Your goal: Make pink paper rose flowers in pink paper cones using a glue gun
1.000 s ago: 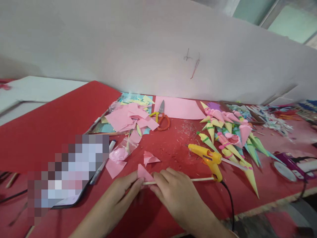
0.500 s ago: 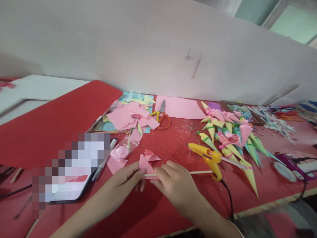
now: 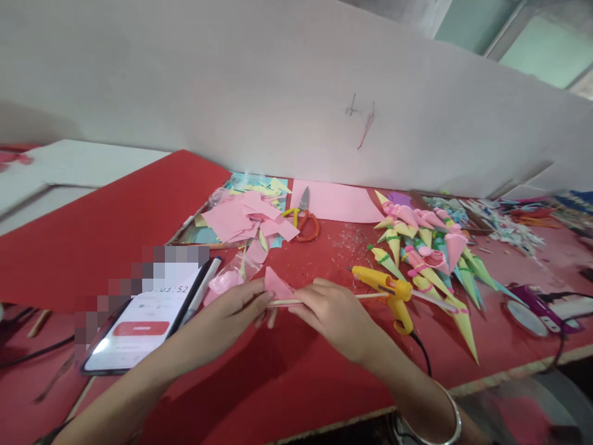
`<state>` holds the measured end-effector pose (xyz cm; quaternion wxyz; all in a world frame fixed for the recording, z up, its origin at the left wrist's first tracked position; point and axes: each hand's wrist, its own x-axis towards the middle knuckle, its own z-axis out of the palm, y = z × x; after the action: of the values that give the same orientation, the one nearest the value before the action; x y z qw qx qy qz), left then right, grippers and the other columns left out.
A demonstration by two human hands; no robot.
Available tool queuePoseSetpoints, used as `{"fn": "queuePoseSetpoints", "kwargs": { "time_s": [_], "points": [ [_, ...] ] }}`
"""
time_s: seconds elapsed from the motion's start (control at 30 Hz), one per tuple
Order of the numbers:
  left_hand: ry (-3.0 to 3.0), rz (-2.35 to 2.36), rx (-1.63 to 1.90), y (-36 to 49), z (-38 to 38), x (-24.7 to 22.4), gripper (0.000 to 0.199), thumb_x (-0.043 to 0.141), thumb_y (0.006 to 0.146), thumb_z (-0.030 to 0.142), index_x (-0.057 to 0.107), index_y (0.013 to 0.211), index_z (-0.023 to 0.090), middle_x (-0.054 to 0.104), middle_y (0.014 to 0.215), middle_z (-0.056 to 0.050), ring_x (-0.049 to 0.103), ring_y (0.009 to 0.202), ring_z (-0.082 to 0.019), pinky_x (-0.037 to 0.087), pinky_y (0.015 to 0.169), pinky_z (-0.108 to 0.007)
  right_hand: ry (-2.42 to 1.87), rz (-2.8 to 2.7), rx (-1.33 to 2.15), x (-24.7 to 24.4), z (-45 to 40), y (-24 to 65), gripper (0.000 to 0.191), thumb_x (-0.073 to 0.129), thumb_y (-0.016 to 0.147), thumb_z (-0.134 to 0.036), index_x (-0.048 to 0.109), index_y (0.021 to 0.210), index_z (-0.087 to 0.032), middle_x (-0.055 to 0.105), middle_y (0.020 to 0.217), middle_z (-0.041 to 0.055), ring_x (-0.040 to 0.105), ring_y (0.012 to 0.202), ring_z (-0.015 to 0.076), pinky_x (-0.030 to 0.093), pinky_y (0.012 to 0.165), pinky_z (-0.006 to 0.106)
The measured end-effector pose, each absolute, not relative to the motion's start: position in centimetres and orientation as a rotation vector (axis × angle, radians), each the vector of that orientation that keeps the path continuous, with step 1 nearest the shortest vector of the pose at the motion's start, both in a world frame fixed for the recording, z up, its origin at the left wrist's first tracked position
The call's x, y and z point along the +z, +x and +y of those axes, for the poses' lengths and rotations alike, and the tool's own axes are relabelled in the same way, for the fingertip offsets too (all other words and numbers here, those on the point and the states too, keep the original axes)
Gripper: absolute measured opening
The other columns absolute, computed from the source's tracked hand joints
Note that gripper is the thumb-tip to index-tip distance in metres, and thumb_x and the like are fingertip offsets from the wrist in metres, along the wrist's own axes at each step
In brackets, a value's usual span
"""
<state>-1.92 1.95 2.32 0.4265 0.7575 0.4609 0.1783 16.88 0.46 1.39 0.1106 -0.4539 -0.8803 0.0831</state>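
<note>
Between my two hands a piece of pink paper (image 3: 277, 285) is bent around a thin pale stick (image 3: 370, 296). My left hand (image 3: 241, 303) pinches the paper and the stick's left end between thumb and fingers. My right hand (image 3: 334, 315) has its fingers closed around the stick and the paper's right side; its fingertips are partly hidden. The stick pokes out to the right, toward a yellow glue gun (image 3: 380, 283) lying on the red table. Near my left hand is a clear plastic bag (image 3: 230, 279) with pink pieces in it.
A phone (image 3: 148, 315) lies at left beside a white pen-like stick (image 3: 204, 284). Pink paper pieces (image 3: 236, 216) and scissors (image 3: 308, 225) are behind my hands. Several paper cones (image 3: 433, 253) lie at right, with a purple device (image 3: 532, 303) beyond. The glue gun's cord (image 3: 424, 353) runs to the table edge.
Both hands have risen slightly in the picture with the stick and paper. The pink paper now lies more closely around the stick; less of its right flap shows.
</note>
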Motion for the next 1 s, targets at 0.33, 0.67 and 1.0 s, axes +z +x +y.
{"fn": "queuePoseSetpoints", "kwargs": {
  "time_s": [0.33,0.67,1.0],
  "points": [
    [2.005,1.207,0.432,-2.4,2.6,3.0,0.038,0.031,0.090,0.036,0.052,0.061,0.022,0.050,0.060,0.003,0.049,0.057,-0.013,0.039,0.056,-0.025,-1.271,-2.410,0.513,2.0,1.0,17.3,0.029,0.045,0.094,-0.028,0.066,0.077,-0.016,0.063,0.065,0.0008,0.051,0.063,0.0127,0.030,0.058,0.023],
    [1.976,1.072,0.328,-2.4,3.4,4.4,0.030,0.043,0.088,0.033,0.067,0.072,0.023,0.070,0.067,0.003,0.062,0.067,-0.014,0.044,0.063,-0.022,-1.166,-2.235,0.959,3.8,1.1,18.0,0.031,0.050,0.092,-0.026,0.065,0.068,-0.014,0.056,0.056,-0.0046,0.047,0.052,0.0065,0.030,0.053,0.018],
    [2.256,0.941,0.145,-2.2,3.2,4.7,0.027,0.045,0.089,0.037,0.065,0.077,0.023,0.062,0.057,0.004,0.052,0.048,-0.011,0.034,0.048,-0.021,-1.183,-2.454,0.799,5.5,1.1,18.2,0.025,0.052,0.090,-0.022,0.066,0.071,-0.016,0.057,0.059,-0.0039,0.045,0.053,0.0075,0.028,0.053,0.020]
  ]
}}
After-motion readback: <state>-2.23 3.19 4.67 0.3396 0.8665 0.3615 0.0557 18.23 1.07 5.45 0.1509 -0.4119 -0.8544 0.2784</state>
